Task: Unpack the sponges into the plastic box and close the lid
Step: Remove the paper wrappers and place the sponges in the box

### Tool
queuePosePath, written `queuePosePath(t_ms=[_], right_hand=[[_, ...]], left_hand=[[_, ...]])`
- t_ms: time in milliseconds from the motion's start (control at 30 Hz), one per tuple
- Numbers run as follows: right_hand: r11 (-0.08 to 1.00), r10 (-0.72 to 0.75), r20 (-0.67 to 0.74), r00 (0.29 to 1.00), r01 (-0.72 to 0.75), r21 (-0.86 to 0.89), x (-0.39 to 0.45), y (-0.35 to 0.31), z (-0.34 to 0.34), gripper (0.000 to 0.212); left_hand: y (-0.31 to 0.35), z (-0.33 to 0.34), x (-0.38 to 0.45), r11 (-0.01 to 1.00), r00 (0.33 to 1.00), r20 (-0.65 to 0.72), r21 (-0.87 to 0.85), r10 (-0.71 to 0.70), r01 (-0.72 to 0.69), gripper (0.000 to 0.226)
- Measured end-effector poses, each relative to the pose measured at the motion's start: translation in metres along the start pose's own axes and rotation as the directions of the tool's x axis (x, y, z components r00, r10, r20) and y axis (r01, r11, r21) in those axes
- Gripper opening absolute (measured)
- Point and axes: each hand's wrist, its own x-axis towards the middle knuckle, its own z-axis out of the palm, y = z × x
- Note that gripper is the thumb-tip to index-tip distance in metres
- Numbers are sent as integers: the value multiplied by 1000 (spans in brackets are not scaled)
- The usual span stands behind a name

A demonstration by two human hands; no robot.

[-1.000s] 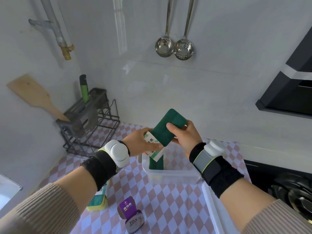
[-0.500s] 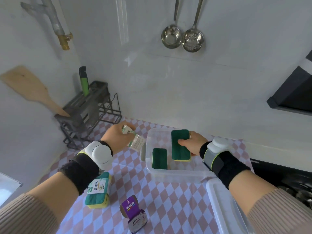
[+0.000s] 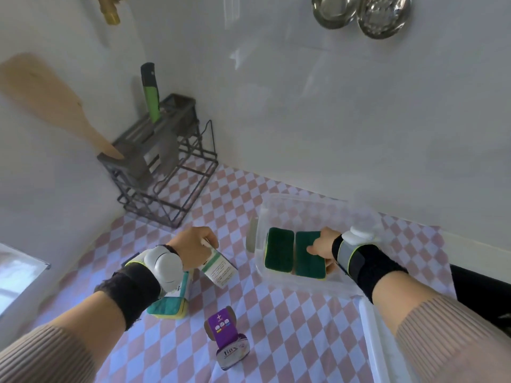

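purple pack (image 3: 227,338) reading "jinx", label (image 3: 218,268) illegible

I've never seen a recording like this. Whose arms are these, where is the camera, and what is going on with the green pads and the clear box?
There is no machine here: these are a person's own arms, filmed by one wide-angle camera worn on the head, looking down at a checkered counter. The black bands with white pods on both wrists look like worn devices; I cannot tell their purpose.

The right hand grips a green sponge inside the clear plastic box, beside another green sponge already lying there. The left hand holds the empty paper wrapper just taken off.

Under the left wrist lies a still-wrapped sponge pack. Nearer the camera stands a purple-labelled item, and the white lid waits at the lower right. A wire rack stands in the corner.
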Motion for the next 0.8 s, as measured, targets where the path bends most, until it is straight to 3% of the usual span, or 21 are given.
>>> queuePosePath(t_ms=[133,267,400,567,700,800], right_hand=[[1000,-9,-25,1000,8,-28,14,-3,7,48],[995,2,-71,997,5,99,19,-5,7,45],[984,-64,-225,972,99,148,4,-7,-5,51],[939,-219,-432,875,309,150,-34,-23,-13,23],[853,-333,-424,842,460,245,-54,-41,-7,18],[765,-443,-402,801,572,296,-79,-71,10,21]], left_hand=[[-7,19,8,996,985,173,79,26,-40,25],[-10,41,16,990,977,208,127,39,-66,19],[-15,50,17,978,972,230,187,48,-92,25],[-32,37,8,998,996,72,-9,60,-60,42],[-47,22,-3,988,993,-111,-140,43,-58,39],[-69,14,-18,986,985,-173,-159,24,-52,44]])
